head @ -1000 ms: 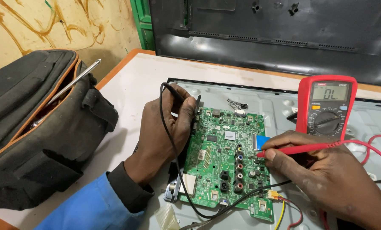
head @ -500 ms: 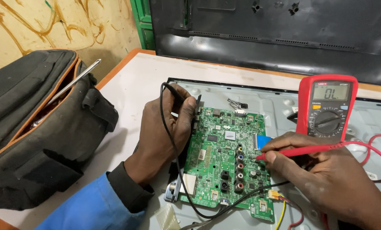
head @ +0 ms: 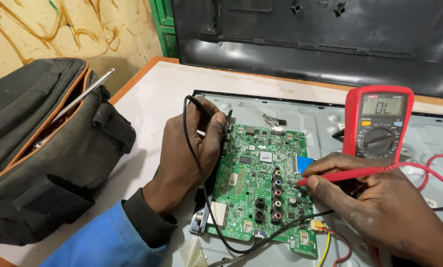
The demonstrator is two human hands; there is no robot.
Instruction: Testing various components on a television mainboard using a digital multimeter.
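Fingers of the left hand (head: 191, 148) pinch a black probe (head: 209, 110) against the upper left edge of the green board (head: 261, 188). Fingers of the right hand (head: 374, 198) grip a red probe (head: 350, 174), its tip touching the board's right side beside a blue ribbon tab (head: 303, 164). The board lies on a grey metal panel (head: 320, 121) on the bench (head: 152, 99). A red meter (head: 379, 123) stands right of the board, with a grey rectangular screen. A black bag (head: 43, 153) sits left of the board.
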